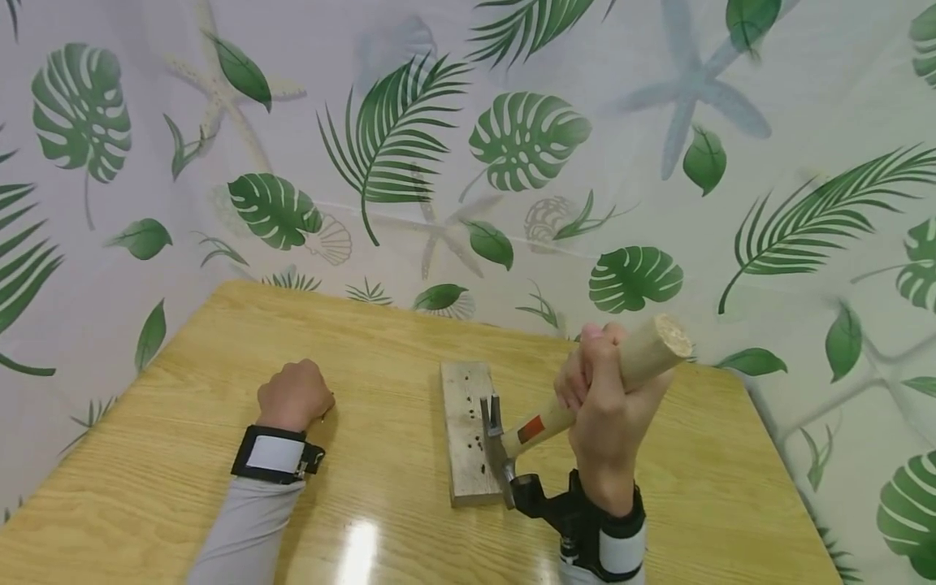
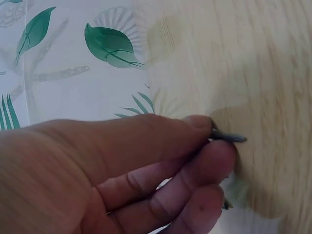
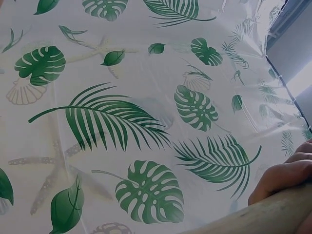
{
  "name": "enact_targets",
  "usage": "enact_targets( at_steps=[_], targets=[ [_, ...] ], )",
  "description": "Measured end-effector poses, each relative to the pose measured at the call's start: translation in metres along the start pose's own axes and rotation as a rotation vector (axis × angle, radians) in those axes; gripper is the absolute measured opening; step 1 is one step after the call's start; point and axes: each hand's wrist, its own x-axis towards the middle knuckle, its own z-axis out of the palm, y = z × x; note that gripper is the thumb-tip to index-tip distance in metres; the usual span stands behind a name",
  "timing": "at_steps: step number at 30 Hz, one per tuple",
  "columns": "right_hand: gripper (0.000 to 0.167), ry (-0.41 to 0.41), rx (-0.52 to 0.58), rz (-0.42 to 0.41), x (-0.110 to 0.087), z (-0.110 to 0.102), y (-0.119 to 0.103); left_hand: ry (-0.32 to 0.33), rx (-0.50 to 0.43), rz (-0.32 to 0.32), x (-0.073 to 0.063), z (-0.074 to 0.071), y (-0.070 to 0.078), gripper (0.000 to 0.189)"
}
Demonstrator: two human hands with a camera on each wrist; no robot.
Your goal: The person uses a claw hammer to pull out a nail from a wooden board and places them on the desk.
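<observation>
In the head view my right hand [image 1: 610, 398] grips the wooden handle of a claw hammer [image 1: 559, 414]. The hammer's metal head hangs over the right edge of a pale wooden block [image 1: 462, 463], claw pointing away; whether it touches the block I cannot tell. Several dark spots, nails or holes, dot the block. My left hand [image 1: 292, 396] is over the table left of the block. Up close in the left wrist view, its thumb and forefinger pinch a dark nail [image 2: 231, 137], and another metal tip [image 2: 226, 204] pokes out lower down. The right wrist view catches the handle [image 3: 258, 214] and some fingers.
The yellow wood-grain table [image 1: 387, 390] lies under both hands, with a bright reflection near the front. A white sheet [image 1: 439, 122] printed with green leaves and starfish hangs behind the table and along its sides.
</observation>
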Motion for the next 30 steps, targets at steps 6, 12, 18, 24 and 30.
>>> enact_targets(
  at_steps=[6, 12, 18, 24, 30],
  targets=[
    [0.038, 0.016, -0.005, -0.026, 0.003, -0.001, -0.002, 0.026, -0.027, 0.003, -0.004, -0.010, -0.001, 0.043],
    [0.032, 0.170, -0.137, -0.207, 0.007, -0.010, -0.005, 0.095, -0.085, 0.018, -0.007, -0.020, -0.005, 0.058],
    [0.034, 0.272, -0.241, -0.284, 0.008, -0.038, -0.011, 0.098, -0.120, 0.026, -0.003, -0.019, -0.007, 0.046],
    [0.037, 0.212, -0.197, -0.200, 0.003, -0.072, -0.011, 0.089, -0.130, 0.041, 0.000, -0.020, -0.004, 0.036],
    [0.044, 0.124, -0.368, 0.088, 0.001, -0.095, -0.014, 0.057, -0.128, 0.056, 0.000, -0.016, -0.004, 0.032]
  ],
)
